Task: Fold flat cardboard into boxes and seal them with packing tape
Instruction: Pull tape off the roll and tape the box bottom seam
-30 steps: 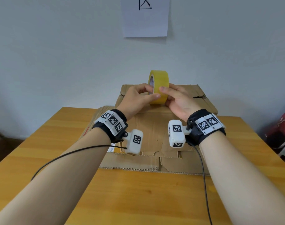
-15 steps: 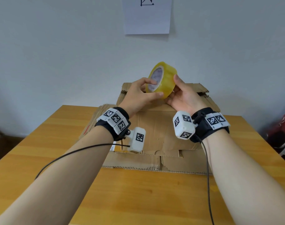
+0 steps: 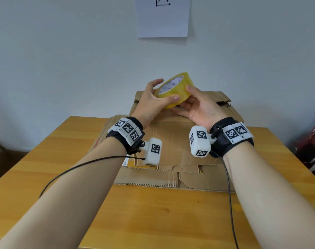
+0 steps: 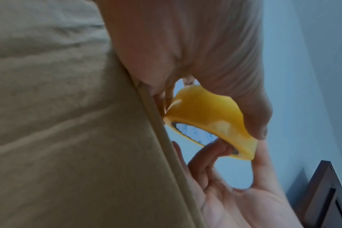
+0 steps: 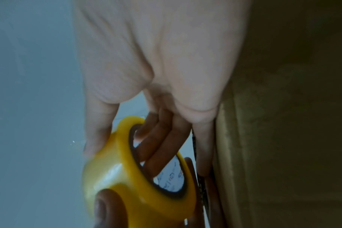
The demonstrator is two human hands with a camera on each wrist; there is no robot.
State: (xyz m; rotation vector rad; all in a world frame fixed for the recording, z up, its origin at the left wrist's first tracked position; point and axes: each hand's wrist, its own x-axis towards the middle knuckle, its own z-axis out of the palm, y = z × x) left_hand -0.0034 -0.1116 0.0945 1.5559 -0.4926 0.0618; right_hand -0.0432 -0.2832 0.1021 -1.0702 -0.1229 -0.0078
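Wooden table (image 3: 45, 168) against white wall; flattened cardboard (image 3: 171, 141) lying on it. Tape roll (image 3: 173, 90) held tilted above cardboard's far edge, gripped by left hand (image 3: 151, 105) and right hand (image 3: 201, 108), right fingers (image 5: 156, 148) through core.

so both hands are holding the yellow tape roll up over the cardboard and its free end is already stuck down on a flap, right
Not quite. Both the left hand and right hand hold the yellow tape roll above the cardboard, but the head view shows no tape stuck on any flap.

tape roll (image 3: 173, 90) between both hands, above cardboard (image 3: 173, 141) on table (image 3: 63, 159)
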